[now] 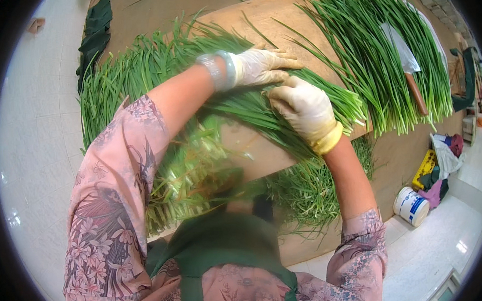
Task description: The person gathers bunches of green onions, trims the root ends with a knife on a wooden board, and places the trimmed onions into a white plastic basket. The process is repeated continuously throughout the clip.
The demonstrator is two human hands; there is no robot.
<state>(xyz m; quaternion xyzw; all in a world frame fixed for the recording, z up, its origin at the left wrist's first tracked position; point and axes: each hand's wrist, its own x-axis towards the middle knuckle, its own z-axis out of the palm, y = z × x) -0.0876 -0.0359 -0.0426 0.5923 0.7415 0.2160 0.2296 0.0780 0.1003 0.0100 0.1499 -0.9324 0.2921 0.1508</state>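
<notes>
My left hand (261,65), in a pale thin glove, lies flat with its fingers stretched over a bunch of garlic chives (345,99). The pale stem ends of that bunch point right. Just beside it, my right hand (306,111), gloved too, has its fingers curled on long green chive leaves (251,117); the fingertips are partly hidden. Both hands are over a wooden board (255,16). A large heap of chives (117,81) spreads to the left, partly behind my left arm. Blurred chive stems (189,169) lie near my apron (228,235).
A kitchen knife (402,54) with a brown handle rests on a thick layer of chives (353,52) at the right. Loose trimmings (311,192) lie below the board's near edge. On the floor at right are a white bucket (411,206) and a yellow crate (425,164).
</notes>
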